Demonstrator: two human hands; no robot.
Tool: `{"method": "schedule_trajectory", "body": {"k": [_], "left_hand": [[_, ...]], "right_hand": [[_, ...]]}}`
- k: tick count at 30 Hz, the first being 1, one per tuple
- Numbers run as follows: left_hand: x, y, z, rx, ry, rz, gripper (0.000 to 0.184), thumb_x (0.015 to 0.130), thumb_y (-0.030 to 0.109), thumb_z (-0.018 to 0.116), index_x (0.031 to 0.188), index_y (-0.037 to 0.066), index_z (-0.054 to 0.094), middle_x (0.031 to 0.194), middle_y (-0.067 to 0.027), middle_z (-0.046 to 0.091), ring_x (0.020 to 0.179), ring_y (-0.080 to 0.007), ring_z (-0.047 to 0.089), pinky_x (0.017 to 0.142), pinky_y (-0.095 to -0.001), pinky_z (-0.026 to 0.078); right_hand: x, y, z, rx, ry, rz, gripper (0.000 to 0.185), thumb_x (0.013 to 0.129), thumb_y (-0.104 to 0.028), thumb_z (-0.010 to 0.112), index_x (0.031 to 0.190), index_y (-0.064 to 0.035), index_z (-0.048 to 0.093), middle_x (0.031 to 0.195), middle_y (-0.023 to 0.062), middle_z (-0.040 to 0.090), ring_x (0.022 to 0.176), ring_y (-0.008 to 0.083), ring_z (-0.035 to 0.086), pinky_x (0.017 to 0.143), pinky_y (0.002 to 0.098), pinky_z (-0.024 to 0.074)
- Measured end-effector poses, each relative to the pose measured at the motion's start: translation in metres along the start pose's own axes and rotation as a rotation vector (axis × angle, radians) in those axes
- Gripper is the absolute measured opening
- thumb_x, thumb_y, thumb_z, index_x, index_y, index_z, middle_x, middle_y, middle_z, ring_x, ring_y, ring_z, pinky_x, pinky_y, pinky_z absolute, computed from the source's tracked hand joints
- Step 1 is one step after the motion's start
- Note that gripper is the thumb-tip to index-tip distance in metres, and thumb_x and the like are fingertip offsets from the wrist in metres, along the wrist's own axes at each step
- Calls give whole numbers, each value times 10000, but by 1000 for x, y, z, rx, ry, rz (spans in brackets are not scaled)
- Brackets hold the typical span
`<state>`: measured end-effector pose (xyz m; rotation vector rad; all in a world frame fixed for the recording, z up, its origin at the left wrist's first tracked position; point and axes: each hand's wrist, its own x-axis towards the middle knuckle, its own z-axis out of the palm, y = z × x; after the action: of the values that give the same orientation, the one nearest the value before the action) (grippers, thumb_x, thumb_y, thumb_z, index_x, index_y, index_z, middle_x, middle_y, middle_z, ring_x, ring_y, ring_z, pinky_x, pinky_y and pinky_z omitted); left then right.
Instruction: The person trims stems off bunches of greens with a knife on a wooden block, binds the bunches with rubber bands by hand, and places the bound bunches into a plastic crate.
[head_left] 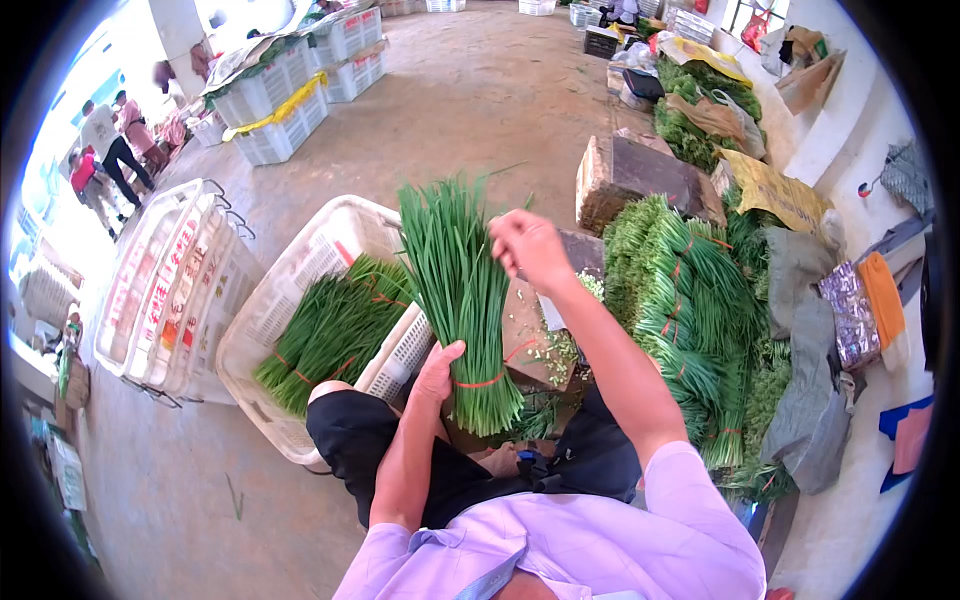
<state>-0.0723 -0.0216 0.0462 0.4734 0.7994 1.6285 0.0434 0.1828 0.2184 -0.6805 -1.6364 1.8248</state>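
My left hand [440, 368] is wrapped round the lower part of a large bunch of green stalks [455, 270], just above a red band near its cut ends. The bunch stands nearly upright over my lap, tips upward. Right of its upper leaves, my right hand [525, 243] is raised with curled fingers, blurred by motion; whether it holds anything is too small to make out. A white plastic crate [245, 330] at my left holds more banded green bunches [335, 325]. Small pale green scraps [550, 355] lie on the brown block in front of me.
Piled banded greens [690, 320] lie at my right, beside a brown box [645, 180] and grey sacking [810, 390]. Stacked white crates [170, 290] stand at the far left, with more crates [270, 105] behind. Several people [125, 145] are at the upper left.
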Motion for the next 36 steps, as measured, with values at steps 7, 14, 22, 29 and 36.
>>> {"method": "schedule_trajectory", "body": {"k": [7, 14, 22, 29, 36], "left_hand": [[4, -1, 4, 12, -23, -17, 713, 814, 361, 772, 1371, 18, 487, 1233, -92, 630, 1097, -221, 631, 972, -386, 513], [1, 7, 16, 16, -66, -7, 720, 794, 379, 794, 1352, 44, 486, 1213, -75, 614, 1086, -210, 620, 959, -386, 514], [3, 7, 20, 70, -80, 23, 714, 809, 420, 767, 1343, 37, 488, 1209, -58, 590, 1092, -171, 596, 943, -360, 511], [7, 2, 12, -15, 8, 14, 640, 853, 382, 745, 1335, 33, 510, 1155, -72, 645, 1026, -180, 644, 892, -368, 545], [32, -4, 0, -23, 196, 41, 406, 979, 324, 605, 1259, 31, 597, 1124, -100, 696, 981, -208, 688, 880, -389, 564]], "right_hand": [[-38, 6, 4, -7, -127, -11, 170, 983, -150, 624, 1020, 2, 693, 800, 30, 669, 629, 97, 637, 558, 251, 554], [-52, 36, 23, -427, -224, 50, 197, 955, -75, 631, 1103, 50, 667, 791, 36, 657, 621, 87, 624, 584, 247, 554], [-53, 44, 23, -237, -176, 87, 145, 960, -94, 635, 1014, 37, 666, 770, 34, 638, 613, 93, 634, 554, 245, 555], [-67, 45, 22, -173, -15, 120, 127, 962, -99, 638, 963, 25, 665, 785, 51, 663, 603, 100, 646, 532, 235, 538], [-116, 67, 44, -301, -323, -357, 96, 992, -97, 588, 1052, -42, 639, 1092, 75, 668, 1044, 162, 622, 940, 326, 487]]}}
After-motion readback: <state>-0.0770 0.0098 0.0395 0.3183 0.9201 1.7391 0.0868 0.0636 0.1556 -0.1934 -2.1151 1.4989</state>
